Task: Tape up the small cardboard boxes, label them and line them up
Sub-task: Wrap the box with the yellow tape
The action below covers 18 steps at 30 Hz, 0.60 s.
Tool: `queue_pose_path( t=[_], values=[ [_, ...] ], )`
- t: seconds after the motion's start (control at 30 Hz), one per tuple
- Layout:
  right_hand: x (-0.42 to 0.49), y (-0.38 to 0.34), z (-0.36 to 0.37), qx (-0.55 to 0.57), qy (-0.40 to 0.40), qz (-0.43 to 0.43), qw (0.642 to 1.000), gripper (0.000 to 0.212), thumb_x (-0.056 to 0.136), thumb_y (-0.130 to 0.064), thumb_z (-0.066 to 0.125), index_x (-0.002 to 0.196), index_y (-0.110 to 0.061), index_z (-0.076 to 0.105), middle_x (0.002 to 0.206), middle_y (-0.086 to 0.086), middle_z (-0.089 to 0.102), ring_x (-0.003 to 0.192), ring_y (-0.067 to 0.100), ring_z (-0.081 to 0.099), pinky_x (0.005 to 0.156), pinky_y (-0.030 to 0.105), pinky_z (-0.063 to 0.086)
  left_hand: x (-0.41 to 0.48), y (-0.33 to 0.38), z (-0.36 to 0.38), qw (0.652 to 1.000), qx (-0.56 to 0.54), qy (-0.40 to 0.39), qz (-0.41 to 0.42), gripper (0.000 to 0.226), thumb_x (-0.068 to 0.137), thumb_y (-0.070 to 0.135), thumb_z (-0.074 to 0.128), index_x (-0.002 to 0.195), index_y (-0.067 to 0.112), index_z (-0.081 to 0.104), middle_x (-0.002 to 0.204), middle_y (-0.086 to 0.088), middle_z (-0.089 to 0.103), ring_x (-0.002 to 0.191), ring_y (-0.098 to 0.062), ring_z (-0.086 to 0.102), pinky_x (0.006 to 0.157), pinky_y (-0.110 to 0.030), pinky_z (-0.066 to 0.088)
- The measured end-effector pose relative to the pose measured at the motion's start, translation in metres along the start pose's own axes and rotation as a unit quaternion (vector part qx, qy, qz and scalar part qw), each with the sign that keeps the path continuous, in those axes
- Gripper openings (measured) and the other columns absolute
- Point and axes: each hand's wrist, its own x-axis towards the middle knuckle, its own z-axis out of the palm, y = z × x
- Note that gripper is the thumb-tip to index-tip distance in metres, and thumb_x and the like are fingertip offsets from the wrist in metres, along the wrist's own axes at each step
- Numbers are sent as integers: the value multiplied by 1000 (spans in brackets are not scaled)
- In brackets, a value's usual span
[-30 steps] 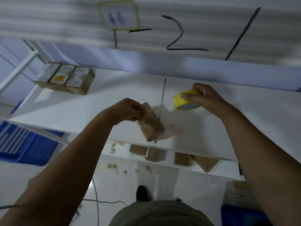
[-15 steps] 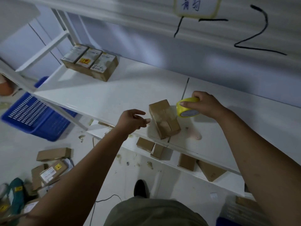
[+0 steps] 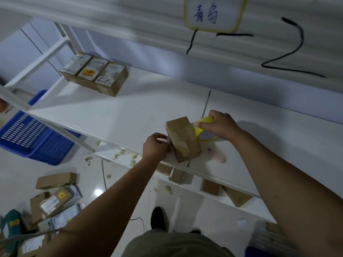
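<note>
A small brown cardboard box [image 3: 182, 138] lies on the white shelf [image 3: 130, 112] close to its front edge, with glossy tape across its top. My right hand [image 3: 221, 127] grips a yellow tape roll [image 3: 203, 131] pressed against the box's right side. My left hand [image 3: 156, 147] is at the box's left side, its fingers pinched on a pale tape end [image 3: 164, 140]. Three labelled boxes [image 3: 95, 73] stand in a row, touching each other, at the shelf's back left.
A lower shelf holds several brown boxes [image 3: 209, 186]. A blue slotted basket [image 3: 27, 138] sits on the floor at left, with more boxes and mailers [image 3: 53, 193] scattered in front of it. Tape scraps litter the floor. My shoe [image 3: 157, 217] is below the shelf.
My left hand let go of the box, then came back to its left side and pinched the tape end. The right hand brought the roll against the box. My view swung left.
</note>
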Motion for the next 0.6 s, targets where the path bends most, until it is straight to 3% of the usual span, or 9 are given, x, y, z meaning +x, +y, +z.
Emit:
queue_pose_path(
  t=[0.07, 0.13, 0.2, 0.27, 0.37, 0.43, 0.53, 0.6],
  values=[
    [-2, 1, 0, 23, 1, 2, 1000, 58, 72, -73, 68, 77, -21, 44, 84, 5, 48, 92, 26, 50, 62, 34, 31, -4, 6, 6, 997, 66, 35, 12, 35, 90, 28, 76, 119, 26, 58, 90, 3, 75, 79, -18, 75, 75, -43, 65],
    [-6, 6, -3, 68, 9, 4, 998, 54, 71, -70, 67, 74, -21, 43, 81, 3, 46, 92, 27, 50, 62, 35, 31, -7, 11, 11, 994, 100, 53, 10, 45, 87, 36, 76, 122, 26, 49, 110, 1, 59, 86, -25, 72, 80, -46, 63],
    [-12, 11, -8, 133, 24, 8, 991, 52, 71, -65, 69, 71, -22, 39, 76, -1, 40, 85, 24, 47, 63, 35, 29, -5, 11, 18, 997, 58, 52, 3, 39, 85, 37, 75, 115, 26, 53, 114, -4, 60, 88, -30, 71, 81, -50, 64],
    [-20, 14, -14, 195, 36, 1, 980, 53, 71, -61, 71, 70, -22, 36, 75, -3, 35, 75, 19, 43, 64, 35, 27, -8, 12, 23, 999, -16, 27, 12, 17, 91, 25, 69, 108, 24, 65, 104, -4, 71, 92, -31, 73, 83, -53, 63],
    [-35, 16, -20, 247, 55, -16, 967, 54, 76, -57, 76, 72, -21, 36, 74, -3, 32, 69, 16, 40, 64, 35, 27, -16, 24, 28, 990, -132, 2, 42, 22, 101, 14, 54, 108, 17, 75, 102, -5, 77, 102, -30, 73, 90, -51, 62],
    [-46, 18, -22, 269, 77, -22, 960, 54, 83, -53, 80, 73, -21, 38, 71, -6, 34, 68, 14, 40, 62, 33, 28, -24, 40, 29, 979, -201, -14, 29, 29, 108, 28, 48, 106, 12, 73, 106, -8, 76, 106, -30, 70, 90, -46, 58],
    [-63, 20, -26, 278, 107, -36, 954, 50, 89, -50, 78, 75, -20, 40, 70, -9, 36, 64, 11, 39, 61, 30, 31, -29, 62, 24, 954, -277, -107, -26, 60, 104, 65, 39, 117, 15, 70, 112, -11, 76, 106, -31, 72, 94, -49, 59],
    [-75, 18, -29, 293, 113, -39, 949, 50, 91, -52, 75, 74, -21, 39, 67, -12, 33, 62, 9, 38, 62, 29, 31, -35, 71, 21, 948, -277, -159, -15, 57, 101, 69, 41, 116, 23, 72, 112, -8, 79, 108, -30, 74, 95, -53, 60]
  ],
)
